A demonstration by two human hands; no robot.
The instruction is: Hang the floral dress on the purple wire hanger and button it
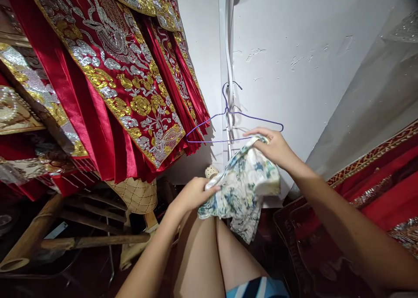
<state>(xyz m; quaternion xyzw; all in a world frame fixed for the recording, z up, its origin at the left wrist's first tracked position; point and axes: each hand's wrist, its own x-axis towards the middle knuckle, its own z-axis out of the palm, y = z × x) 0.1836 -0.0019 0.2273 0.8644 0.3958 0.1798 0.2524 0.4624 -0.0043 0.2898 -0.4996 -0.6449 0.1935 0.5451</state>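
A floral garment, white with blue and green print, is stretched between my hands above my knees. My left hand pinches its left edge, thumb on top. At the upper right corner, my right hand is closed on the cloth, with some fingers hidden behind it. Just above the garment is a purple wire hanger, hook upward and bare. My right fingertips overlap its lower bar; whether they touch it I cannot tell. What bears the hanger's weight is not clear.
Red embroidered costumes hang at left, over a bamboo frame. White straps run down the wall behind the hanger. At right lies red trimmed fabric. A woven tan object is below the costumes.
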